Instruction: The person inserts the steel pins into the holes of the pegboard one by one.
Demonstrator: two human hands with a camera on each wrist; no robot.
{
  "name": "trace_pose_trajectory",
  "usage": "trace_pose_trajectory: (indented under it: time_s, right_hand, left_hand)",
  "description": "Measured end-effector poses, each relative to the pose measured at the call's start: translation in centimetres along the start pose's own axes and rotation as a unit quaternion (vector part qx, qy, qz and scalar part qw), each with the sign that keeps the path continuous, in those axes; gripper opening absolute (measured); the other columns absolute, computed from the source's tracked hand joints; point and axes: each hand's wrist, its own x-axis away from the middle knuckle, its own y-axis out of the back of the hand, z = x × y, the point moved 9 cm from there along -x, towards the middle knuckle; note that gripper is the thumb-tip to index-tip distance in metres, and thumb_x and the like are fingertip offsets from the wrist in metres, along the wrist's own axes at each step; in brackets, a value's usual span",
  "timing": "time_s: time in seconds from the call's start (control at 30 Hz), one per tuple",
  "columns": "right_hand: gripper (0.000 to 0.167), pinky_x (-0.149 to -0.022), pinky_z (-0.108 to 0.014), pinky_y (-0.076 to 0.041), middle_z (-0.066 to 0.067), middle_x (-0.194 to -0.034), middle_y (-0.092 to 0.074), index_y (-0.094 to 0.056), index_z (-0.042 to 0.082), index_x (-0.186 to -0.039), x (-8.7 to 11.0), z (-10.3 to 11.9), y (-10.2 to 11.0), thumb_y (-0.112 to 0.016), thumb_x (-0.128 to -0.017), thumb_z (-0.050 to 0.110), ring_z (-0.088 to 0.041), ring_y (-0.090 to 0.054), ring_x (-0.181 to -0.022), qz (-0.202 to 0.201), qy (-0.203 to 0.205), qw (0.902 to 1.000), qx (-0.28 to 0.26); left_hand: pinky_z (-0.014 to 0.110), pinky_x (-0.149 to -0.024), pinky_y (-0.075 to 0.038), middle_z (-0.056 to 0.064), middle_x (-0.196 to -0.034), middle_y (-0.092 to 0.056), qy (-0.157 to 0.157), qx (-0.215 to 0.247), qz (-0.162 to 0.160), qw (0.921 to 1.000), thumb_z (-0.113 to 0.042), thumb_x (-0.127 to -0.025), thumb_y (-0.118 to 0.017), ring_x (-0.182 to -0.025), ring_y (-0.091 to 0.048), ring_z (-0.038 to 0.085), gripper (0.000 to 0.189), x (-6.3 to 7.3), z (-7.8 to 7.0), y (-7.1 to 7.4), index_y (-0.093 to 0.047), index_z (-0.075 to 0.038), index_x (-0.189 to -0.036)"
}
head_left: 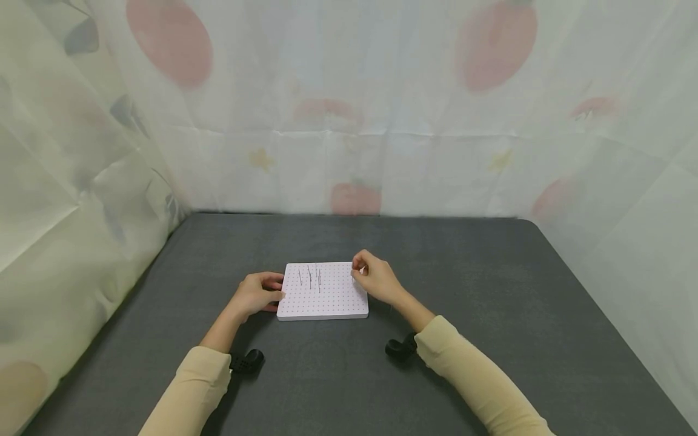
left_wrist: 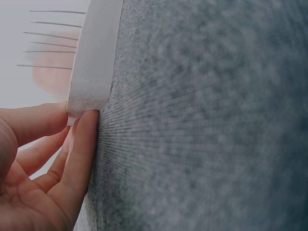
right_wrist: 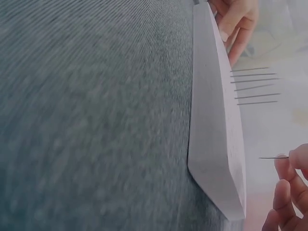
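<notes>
A white board (head_left: 322, 307) with a grid of small holes lies flat on the table. Several thin needles (head_left: 309, 277) stand upright in its left half; the right wrist view shows these needles (right_wrist: 255, 81) side by side. At the board's left edge, my left hand (head_left: 255, 295) holds on, the thumb on the upper rim and other fingers against the side, as the left hand (left_wrist: 48, 163) shows close up. Over the far right corner, my right hand (head_left: 377, 278) pinches one needle (right_wrist: 270, 158) between thumb and forefinger, its tip apart from the board.
The dark grey table (head_left: 469, 272) extends on all sides of the board. A pale patterned curtain (head_left: 349, 109) hangs behind it and at both sides. Black wrist devices (head_left: 248, 361) sit under both forearms, close above the tabletop.
</notes>
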Motion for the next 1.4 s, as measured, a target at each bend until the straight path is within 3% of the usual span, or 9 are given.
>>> trace_pose_trajectory:
  time_s: [0.47,0.83,1.4]
  right_hand:
    - [0.007,-0.058,-0.019,-0.040,0.002,-0.080,-0.063,-0.057,0.013,-0.085,-1.2,1.5,-1.6,-0.062,-0.082,0.009,-0.009,-0.050,-0.067,-0.018,0.029,0.9994,0.004]
    - [0.004,-0.064,-0.020,-0.043,0.001,-0.084,-0.064,-0.058,0.013,-0.086,-1.8,2.2,-3.2,-0.061,-0.084,0.010,-0.010,-0.053,-0.071,-0.003,0.026,0.9997,0.003]
    - [0.005,-0.055,-0.018,-0.039,0.005,-0.081,-0.065,-0.059,0.015,-0.087,-2.3,2.8,-4.1,-0.060,-0.084,0.011,-0.007,-0.052,-0.065,0.010,0.043,0.9978,0.050]
  left_hand:
    - [0.034,-0.065,-0.058,0.019,-0.110,-0.057,0.000,-0.002,0.000,1.0000,-0.003,-0.082,-0.066,-0.083,-0.062,0.020,0.048,-0.1,0.0,0.1,-0.051,0.000,-0.127]
    - [0.034,-0.064,-0.058,0.019,-0.110,-0.057,-0.003,-0.004,-0.003,1.0000,-0.003,-0.082,-0.065,-0.083,-0.063,0.020,0.048,-0.1,-0.1,0.0,-0.051,0.000,-0.127]
    - [0.033,-0.064,-0.058,0.019,-0.109,-0.057,-0.001,-0.003,-0.005,1.0000,-0.003,-0.082,-0.066,-0.081,-0.063,0.020,0.048,-0.1,-0.1,0.0,-0.051,-0.001,-0.127]
